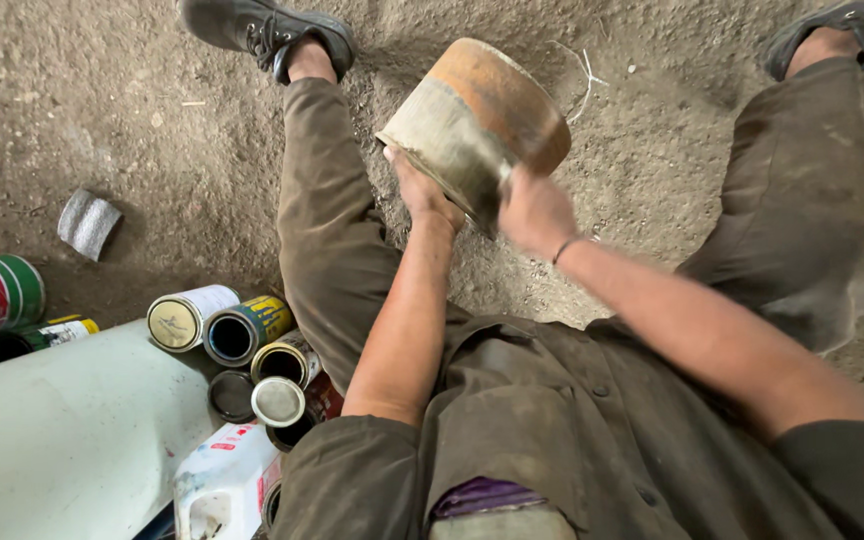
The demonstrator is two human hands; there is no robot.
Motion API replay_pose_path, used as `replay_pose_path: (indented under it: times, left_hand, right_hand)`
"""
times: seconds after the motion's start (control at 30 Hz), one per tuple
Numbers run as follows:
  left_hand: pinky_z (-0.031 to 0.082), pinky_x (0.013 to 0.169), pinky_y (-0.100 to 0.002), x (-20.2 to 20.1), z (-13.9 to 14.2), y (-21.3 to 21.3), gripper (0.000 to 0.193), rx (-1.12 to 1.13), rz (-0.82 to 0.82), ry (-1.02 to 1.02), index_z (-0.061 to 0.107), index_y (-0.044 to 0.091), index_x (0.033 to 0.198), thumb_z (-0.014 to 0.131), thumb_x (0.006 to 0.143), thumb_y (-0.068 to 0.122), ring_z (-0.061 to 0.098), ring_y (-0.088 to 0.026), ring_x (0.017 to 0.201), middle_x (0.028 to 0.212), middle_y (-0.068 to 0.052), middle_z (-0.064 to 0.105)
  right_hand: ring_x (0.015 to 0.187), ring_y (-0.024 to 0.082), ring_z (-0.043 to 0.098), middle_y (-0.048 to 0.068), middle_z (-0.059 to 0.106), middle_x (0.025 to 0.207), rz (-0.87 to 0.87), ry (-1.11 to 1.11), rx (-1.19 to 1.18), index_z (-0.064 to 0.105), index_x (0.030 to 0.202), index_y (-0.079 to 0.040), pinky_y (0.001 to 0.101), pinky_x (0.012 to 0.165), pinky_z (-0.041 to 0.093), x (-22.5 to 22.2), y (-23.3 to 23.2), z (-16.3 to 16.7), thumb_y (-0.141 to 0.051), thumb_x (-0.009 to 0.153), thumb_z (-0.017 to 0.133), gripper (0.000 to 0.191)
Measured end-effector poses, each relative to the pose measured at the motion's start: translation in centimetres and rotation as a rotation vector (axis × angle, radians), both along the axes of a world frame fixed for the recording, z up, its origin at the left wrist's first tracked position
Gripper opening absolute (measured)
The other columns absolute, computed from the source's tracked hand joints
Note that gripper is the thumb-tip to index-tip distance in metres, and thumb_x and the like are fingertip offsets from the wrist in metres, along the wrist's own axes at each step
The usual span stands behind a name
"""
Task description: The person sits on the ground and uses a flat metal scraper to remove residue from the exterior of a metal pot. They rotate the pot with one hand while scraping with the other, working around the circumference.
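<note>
A large round tin (472,125) with a rusty orange bottom and dirty cream side is held up between my knees, tilted with its bottom facing up and away. My left hand (420,190) grips its lower rim on the left. Gripping the rim on the right is my right hand (534,210), which has a thin band on the wrist. I sit on dirt ground with my legs spread, in olive work clothes.
Several small cans (242,330) lie in a heap at my left, some open-ended. A white plastic jug (222,480) and a pale flat panel (62,430) lie beside them. A grey scrap (88,222) rests on the dirt. My shoes (267,35) are at the top.
</note>
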State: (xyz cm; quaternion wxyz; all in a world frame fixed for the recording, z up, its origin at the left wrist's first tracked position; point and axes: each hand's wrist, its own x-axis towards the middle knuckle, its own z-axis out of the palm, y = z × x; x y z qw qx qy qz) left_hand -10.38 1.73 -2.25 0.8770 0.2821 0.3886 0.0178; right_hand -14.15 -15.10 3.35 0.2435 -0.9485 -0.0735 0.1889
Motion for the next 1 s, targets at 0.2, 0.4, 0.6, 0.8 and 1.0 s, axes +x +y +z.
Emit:
replay_pose_path:
  times: [0.2,0.4,0.6,0.8,1.0]
  left_hand:
    - [0.029,0.119,-0.054,-0.1,0.2,0.0,0.084,0.039,-0.006,-0.018,0.035,0.015,0.156,0.026,0.096,0.074,0.037,-0.035,0.145,0.163,-0.012,0.036]
    - [0.030,0.118,-0.056,-0.4,0.6,0.1,0.086,0.072,-0.021,0.087,0.033,0.012,0.157,0.025,0.097,0.073,0.037,-0.037,0.145,0.162,-0.016,0.034]
    - [0.038,0.113,-0.049,-0.6,-0.5,0.0,0.084,0.095,-0.018,0.094,0.037,0.014,0.154,0.028,0.096,0.074,0.045,-0.030,0.135,0.159,-0.014,0.042]
    - [0.045,0.107,-0.051,-0.8,-1.1,-0.2,0.072,-0.055,0.038,-0.045,0.050,0.011,0.141,0.035,0.099,0.068,0.056,-0.033,0.124,0.139,-0.013,0.057]
    - [0.045,0.105,-0.053,-1.4,-1.1,-1.4,0.061,-0.173,0.095,-0.114,0.057,0.010,0.132,0.042,0.101,0.061,0.060,-0.035,0.115,0.127,-0.013,0.063]
  right_hand:
    - [0.062,0.033,0.067,0.017,0.067,0.072,0.026,0.036,0.078,0.060,0.105,-0.001,0.0485,0.056,0.053,-0.6,-0.2,-0.7,-0.025,0.103,0.050,0.026]
    - [0.066,0.036,0.069,0.017,0.067,0.073,-0.031,0.156,0.025,0.060,0.103,-0.002,0.0493,0.060,0.056,-0.2,-0.5,-0.3,-0.033,0.112,0.041,0.037]
    - [0.074,0.045,0.068,0.024,0.068,0.079,0.086,-0.017,0.147,0.060,0.102,-0.004,0.0570,0.067,0.053,-2.8,-0.9,0.6,-0.030,0.101,0.052,0.027]
    - [0.073,0.044,0.070,0.024,0.070,0.079,0.252,-0.020,-0.049,0.056,0.103,-0.005,0.0577,0.066,0.053,-3.3,-3.6,3.9,-0.026,0.098,0.052,0.023]
    - [0.066,0.041,0.071,0.023,0.072,0.077,0.350,-0.135,-0.139,0.054,0.102,-0.002,0.0537,0.056,0.055,-1.3,-1.4,6.1,-0.015,0.096,0.048,0.015]
